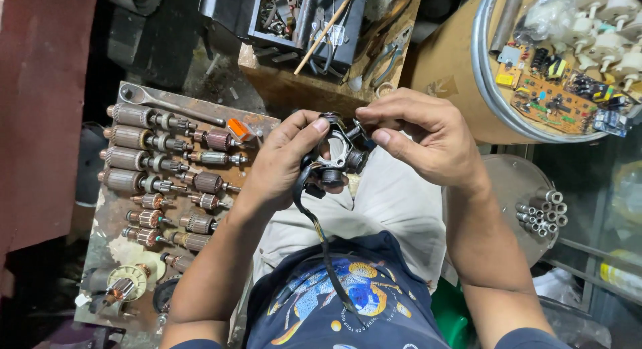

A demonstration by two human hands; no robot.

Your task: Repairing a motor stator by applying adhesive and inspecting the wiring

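Both hands hold a black motor part (338, 152) over the lap. The left hand (284, 162) grips it; the right hand (421, 138) pinches its top. Its cord (321, 235) dangles and could snag, pulling it down.

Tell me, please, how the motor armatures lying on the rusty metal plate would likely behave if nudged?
The armatures are cylindrical and lie on their sides, so probably roll. Copper windings and steel shafts suggest heavy for size. The flat plate shows no rim there.
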